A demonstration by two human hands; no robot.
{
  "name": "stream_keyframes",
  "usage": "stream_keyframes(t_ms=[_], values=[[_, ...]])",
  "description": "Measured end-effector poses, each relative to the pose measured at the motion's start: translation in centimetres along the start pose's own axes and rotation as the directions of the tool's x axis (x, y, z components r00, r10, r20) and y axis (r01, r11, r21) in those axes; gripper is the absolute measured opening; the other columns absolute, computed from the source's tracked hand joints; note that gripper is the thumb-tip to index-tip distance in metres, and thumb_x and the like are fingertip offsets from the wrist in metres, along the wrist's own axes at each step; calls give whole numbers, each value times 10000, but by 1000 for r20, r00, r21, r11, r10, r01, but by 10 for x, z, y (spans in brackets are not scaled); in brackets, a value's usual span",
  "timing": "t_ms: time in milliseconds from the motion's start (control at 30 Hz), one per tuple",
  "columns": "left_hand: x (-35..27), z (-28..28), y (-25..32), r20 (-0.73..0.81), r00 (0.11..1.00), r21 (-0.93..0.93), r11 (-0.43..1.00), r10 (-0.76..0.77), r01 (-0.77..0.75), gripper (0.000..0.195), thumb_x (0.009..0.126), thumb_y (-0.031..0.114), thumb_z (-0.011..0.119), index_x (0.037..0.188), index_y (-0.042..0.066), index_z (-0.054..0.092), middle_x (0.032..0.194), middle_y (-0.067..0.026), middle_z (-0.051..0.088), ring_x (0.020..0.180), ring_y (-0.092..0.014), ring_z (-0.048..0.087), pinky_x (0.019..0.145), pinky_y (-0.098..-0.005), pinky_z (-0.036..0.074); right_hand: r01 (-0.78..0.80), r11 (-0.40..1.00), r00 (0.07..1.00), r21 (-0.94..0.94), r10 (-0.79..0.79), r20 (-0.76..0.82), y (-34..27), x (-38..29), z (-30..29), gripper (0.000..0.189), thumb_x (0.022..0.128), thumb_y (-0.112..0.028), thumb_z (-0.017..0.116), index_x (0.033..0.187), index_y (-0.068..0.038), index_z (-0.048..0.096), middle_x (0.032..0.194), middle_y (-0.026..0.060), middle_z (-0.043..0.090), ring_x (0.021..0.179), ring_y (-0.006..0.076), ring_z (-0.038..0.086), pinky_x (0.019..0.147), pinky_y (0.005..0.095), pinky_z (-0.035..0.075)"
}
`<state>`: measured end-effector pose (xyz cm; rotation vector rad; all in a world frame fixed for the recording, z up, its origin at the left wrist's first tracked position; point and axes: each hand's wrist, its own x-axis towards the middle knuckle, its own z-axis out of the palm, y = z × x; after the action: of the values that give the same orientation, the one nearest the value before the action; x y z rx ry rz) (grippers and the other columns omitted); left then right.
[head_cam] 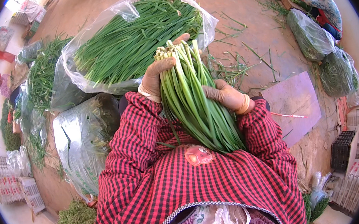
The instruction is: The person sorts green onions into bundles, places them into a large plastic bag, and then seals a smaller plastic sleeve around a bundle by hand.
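A thick bunch of garlic chives (pixel 194 100) is held between my two gloved hands, its pale cut ends uppermost and its green leaves hanging toward my lap. My left hand (pixel 158 70) grips the bunch near the cut ends, the thumb lying across the front. Lower down on the right side, my right hand (pixel 225 95) closes around the leaves. Just beyond the bunch lies a large open clear plastic bag (pixel 66 66), filled with long loose chives (pixel 135 38).
A filled plastic bag (pixel 82 142) lies at my left, beside more chives (pixel 46 76). Scattered leaves (pixel 234 68) and a flat board (pixel 293 103) are on the floor at right. Far right, a person (pixel 326 11) sits by stuffed bags (pixel 310 34). Plastic crates (pixel 342 149) stand lower right.
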<state>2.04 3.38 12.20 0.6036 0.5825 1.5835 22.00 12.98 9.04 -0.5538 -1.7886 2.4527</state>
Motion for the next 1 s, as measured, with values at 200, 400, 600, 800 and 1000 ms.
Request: stream_keyframes(t_ms=[200,400,600,800,1000], values=[[-7,0,-3,-103,995,22,1000,11,-9,883,708,292,724,1453,8,346,1317,-207,548,1156,-319,588,1013,-425,482,324,922,920,-215,-360,-158,-28,-1,14,629,904,-351,679,1354,30,462,1159,127,647,1069,211,611,934,333,483],[-4,18,8,81,995,140,988,58,-69,997,651,357,753,1461,-21,312,1331,-219,534,1190,-291,563,1049,-396,450,118,860,984,-496,-169,-60,-45,8,20,858,798,-696,623,1282,7,531,1036,248,674,1004,375,655,893,414,504],[-6,9,12,21,998,46,997,-61,60,805,694,175,719,1400,-45,399,1041,-135,656,967,-269,653,930,-373,531,203,301,658,-932,-747,-98,-63,5,30,819,770,-559,721,1333,-6,507,1340,257,512,1230,383,525,1002,449,441],[-9,-13,-1,-57,989,123,984,138,-131,615,710,120,692,1304,77,537,1274,-96,566,1205,-239,529,1051,-395,439,478,-10,662,-878,-653,368,-88,43,34,635,773,-482,736,1240,-68,617,1267,129,618,1292,335,486,1121,518,301],[-6,5,8,-137,989,75,996,61,-51,505,780,80,632,1273,33,531,1164,-116,606,1083,-250,594,949,-376,505,454,16,547,-891,-794,265,-74,75,32,816,700,-536,771,1334,-81,531,1205,190,605,1198,371,536,1098,463,348]])
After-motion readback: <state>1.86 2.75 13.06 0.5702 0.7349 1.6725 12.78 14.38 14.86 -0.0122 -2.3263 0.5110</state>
